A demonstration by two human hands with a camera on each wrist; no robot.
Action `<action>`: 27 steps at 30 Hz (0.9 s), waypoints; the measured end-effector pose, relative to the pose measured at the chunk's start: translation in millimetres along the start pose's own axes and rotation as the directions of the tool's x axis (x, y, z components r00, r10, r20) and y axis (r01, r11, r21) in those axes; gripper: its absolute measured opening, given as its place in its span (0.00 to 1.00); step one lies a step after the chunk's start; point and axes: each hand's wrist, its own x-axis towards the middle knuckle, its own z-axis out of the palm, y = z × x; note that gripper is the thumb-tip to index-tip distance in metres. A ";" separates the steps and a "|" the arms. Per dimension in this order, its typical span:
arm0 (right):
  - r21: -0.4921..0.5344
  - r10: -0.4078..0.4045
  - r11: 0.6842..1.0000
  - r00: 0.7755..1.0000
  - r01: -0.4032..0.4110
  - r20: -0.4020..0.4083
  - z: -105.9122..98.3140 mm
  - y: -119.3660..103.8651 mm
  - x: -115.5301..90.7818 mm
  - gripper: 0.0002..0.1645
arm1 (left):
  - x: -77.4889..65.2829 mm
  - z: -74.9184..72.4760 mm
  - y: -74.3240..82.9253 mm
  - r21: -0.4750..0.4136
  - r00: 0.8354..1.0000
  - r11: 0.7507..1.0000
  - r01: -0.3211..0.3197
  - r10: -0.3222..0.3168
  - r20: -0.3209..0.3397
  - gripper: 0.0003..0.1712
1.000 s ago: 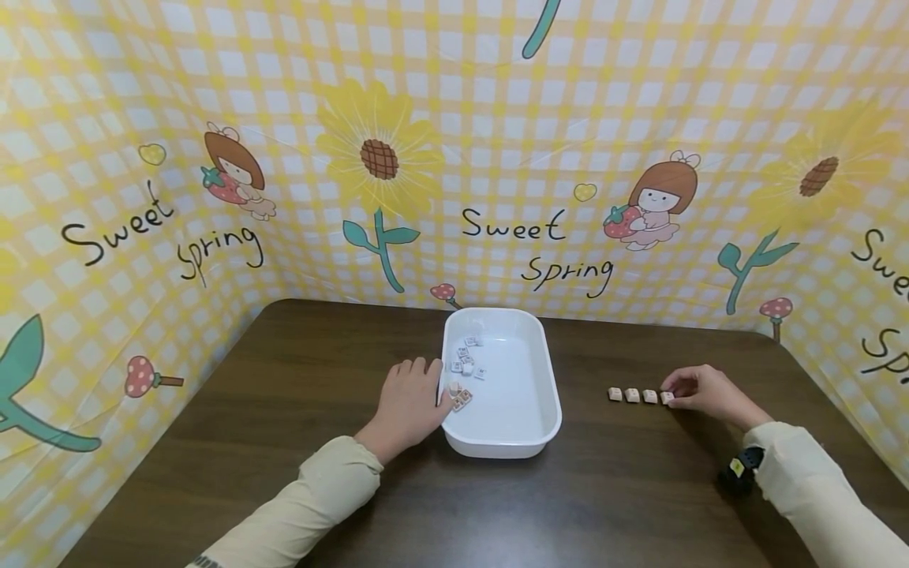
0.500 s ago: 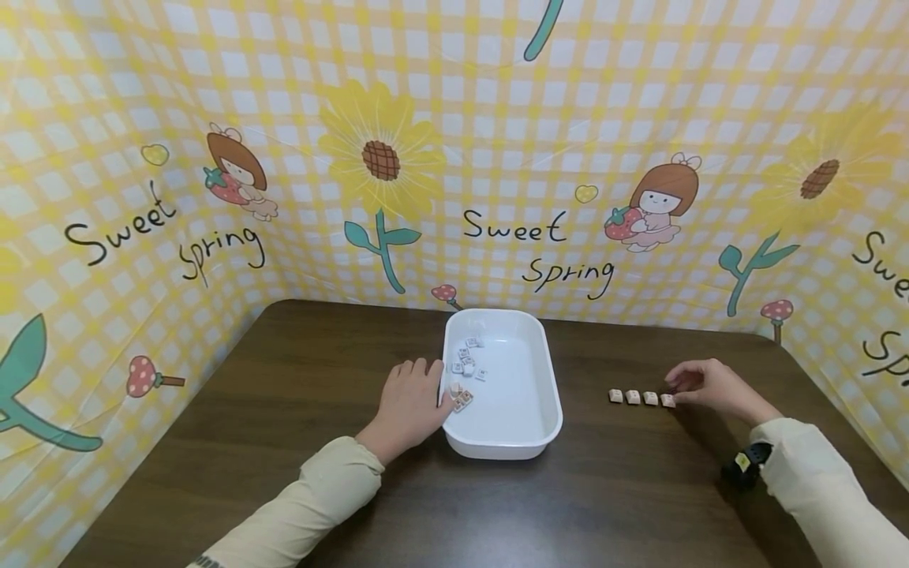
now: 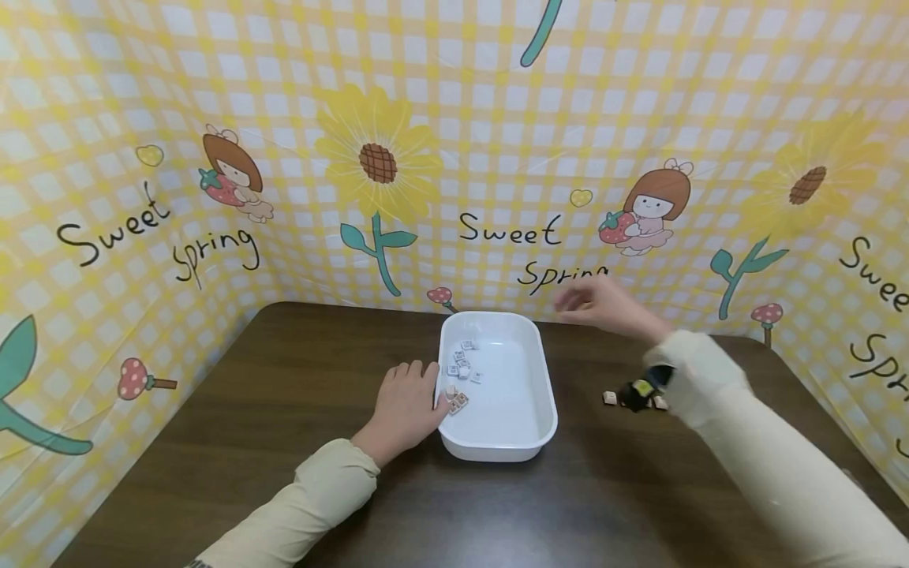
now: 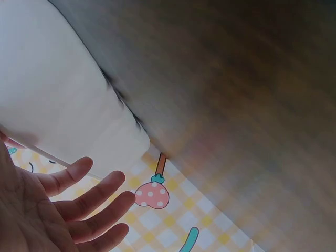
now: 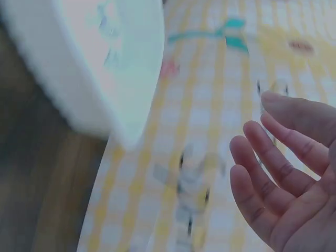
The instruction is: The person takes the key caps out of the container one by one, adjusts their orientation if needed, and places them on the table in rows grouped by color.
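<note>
The left hand (image 3: 405, 402) rests, fingers loosely extended and gripping nothing, at the left rim of the white rectangular tray (image 3: 504, 406), thumb just beside small beige square tiles (image 3: 462, 400) inside. The right hand (image 3: 600, 306), fingers loosely curved, holds nothing, well apart from the pale square tiles (image 3: 610, 398) on the dark brown surface (image 3: 319, 347).

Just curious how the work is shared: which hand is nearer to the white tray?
Left. The left hand is at the left side of the white tray, thumb over its rim; the right hand is in the air, apart, off its far right corner.
</note>
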 end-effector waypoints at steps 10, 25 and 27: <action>-0.080 -0.041 0.994 0.951 0.068 0.307 100.8 -43.7 71.0 0.08 | -0.5 -0.6 -1.1 0.004 1.000 1.000 -0.008 0.008 0.010 0.24; -0.250 0.133 0.968 0.892 -0.023 0.433 169.9 -53.0 82.7 0.10 | -1.9 2.0 -2.5 0.020 0.995 0.999 -0.047 0.049 -0.083 0.22; -0.249 0.129 0.968 0.890 -0.018 0.438 172.3 -51.0 81.7 0.10 | -2.0 2.0 -2.3 0.018 0.995 0.999 -0.048 0.049 -0.083 0.22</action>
